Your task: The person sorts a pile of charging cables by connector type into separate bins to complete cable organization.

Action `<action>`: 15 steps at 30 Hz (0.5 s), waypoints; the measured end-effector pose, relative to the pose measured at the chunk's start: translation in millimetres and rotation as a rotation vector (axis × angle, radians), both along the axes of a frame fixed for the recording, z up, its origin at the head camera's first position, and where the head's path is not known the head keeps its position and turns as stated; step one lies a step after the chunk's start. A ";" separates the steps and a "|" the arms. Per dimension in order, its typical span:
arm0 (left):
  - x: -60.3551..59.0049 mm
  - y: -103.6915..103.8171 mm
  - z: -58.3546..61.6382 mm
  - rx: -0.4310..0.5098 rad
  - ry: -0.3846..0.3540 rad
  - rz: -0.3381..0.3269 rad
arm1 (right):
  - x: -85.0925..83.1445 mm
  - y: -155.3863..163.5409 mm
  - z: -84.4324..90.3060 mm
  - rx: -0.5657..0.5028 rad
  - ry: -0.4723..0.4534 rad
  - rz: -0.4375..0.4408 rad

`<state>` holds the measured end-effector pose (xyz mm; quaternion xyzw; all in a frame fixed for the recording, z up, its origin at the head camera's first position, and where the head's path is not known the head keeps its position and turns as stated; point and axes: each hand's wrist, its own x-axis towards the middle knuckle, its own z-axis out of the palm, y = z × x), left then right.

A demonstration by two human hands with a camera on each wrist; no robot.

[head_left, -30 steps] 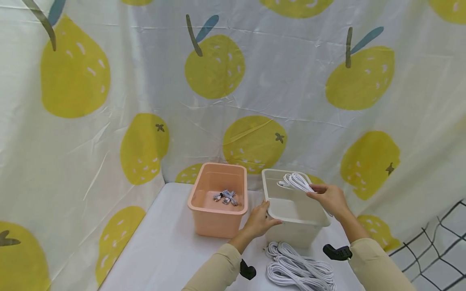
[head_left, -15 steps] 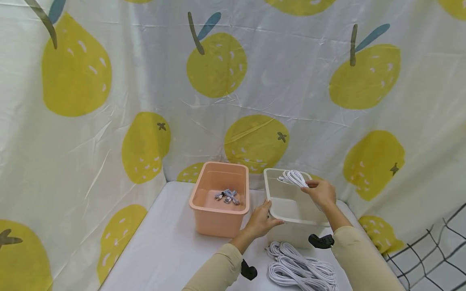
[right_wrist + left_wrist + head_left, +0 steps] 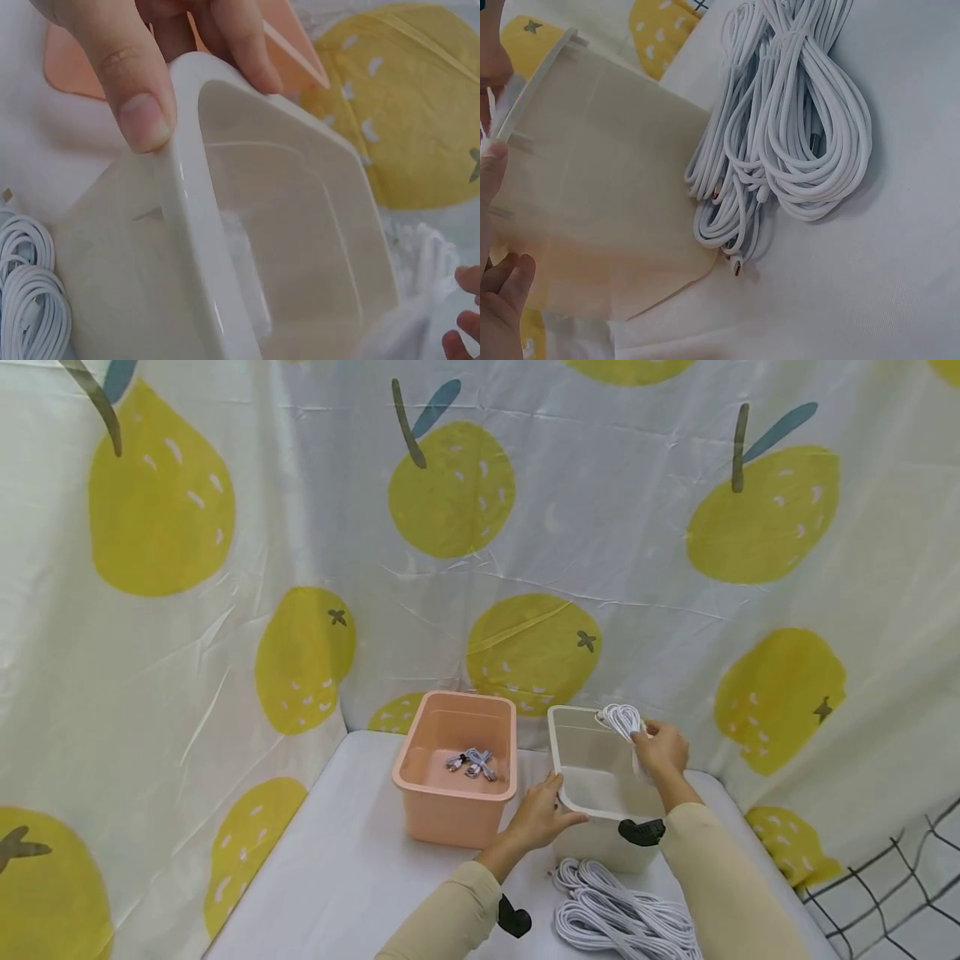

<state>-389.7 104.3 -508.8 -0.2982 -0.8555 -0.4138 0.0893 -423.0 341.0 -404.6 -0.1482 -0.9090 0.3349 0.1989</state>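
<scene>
My left hand [image 3: 542, 814] grips the front left corner of a cream plastic bin [image 3: 600, 847]. Its thumb [image 3: 142, 120] lies on the outer wall just under the rim in the right wrist view. A looped bundle of thin white cable [image 3: 621, 719] is pinched in my right hand [image 3: 662, 752], above the bin's far right rim. In the right wrist view that bundle is blurred, with right-hand fingertips [image 3: 469, 315] at the frame's edge. Several coiled white cables [image 3: 817, 135] lie in a heap right in front of the bin, one showing a metal plug.
A peach bin [image 3: 450, 822] stands to the left, with small tied grey cables [image 3: 474, 763] on its floor. Behind the white table hangs a curtain [image 3: 600, 510] printed with yellow fruit. A dark wire grid [image 3: 900, 877] stands at the lower right.
My right hand has moved slightly forward and left, and the cable bundle has swung from pointing left to more upright. My left hand keeps its grip on the cream bin.
</scene>
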 end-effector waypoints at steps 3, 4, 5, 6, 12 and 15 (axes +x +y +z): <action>1.1 0.6 0.2 0.006 -0.004 -0.009 | -3.0 3.8 -4.8 0.036 0.015 0.022; 1.2 0.7 0.3 0.007 -0.003 -0.010 | -3.6 4.7 -6.5 0.056 0.015 0.034; 1.3 0.7 0.2 0.007 -0.001 -0.010 | -4.1 5.1 -8.0 0.063 0.016 0.049; 0.9 0.6 -0.1 0.004 0.004 -0.008 | -4.2 5.1 -9.3 0.070 0.018 0.067; 0.2 0.2 1.5 -0.008 0.011 0.008 | -0.5 2.5 -10.9 0.036 -0.004 0.167; 1.3 0.6 2.3 -0.006 0.005 0.004 | 3.2 2.7 -9.4 0.029 -0.043 0.188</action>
